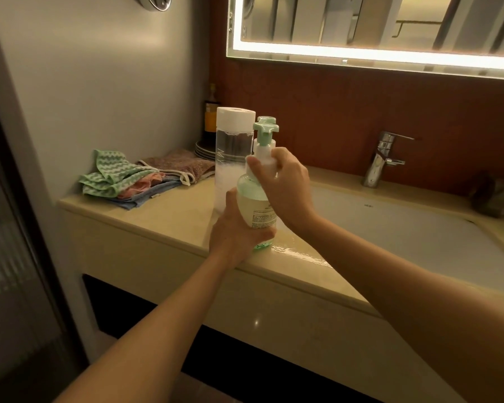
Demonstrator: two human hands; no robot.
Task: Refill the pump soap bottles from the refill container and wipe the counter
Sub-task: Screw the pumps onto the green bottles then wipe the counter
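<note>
Beige counter [172, 212] bears folded cloths [120, 181], clear container [232, 146], stacked plates [205, 151], faucet [382, 158].

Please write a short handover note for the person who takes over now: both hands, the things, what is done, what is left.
Left hand grips the pump bottle low; right hand grips its white collar. Loosening or tightening: cannot tell.
Refill container stands capped behind it, on the counter. Cloths lie piled at the left.
Done: bottle holds liquid.
Left: wipe the wet patch beside the sink.

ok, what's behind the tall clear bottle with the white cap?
Behind the clear bottle, a stack of plates and a dark bottle with an orange label. The clear bottle covers their right sides.
</note>
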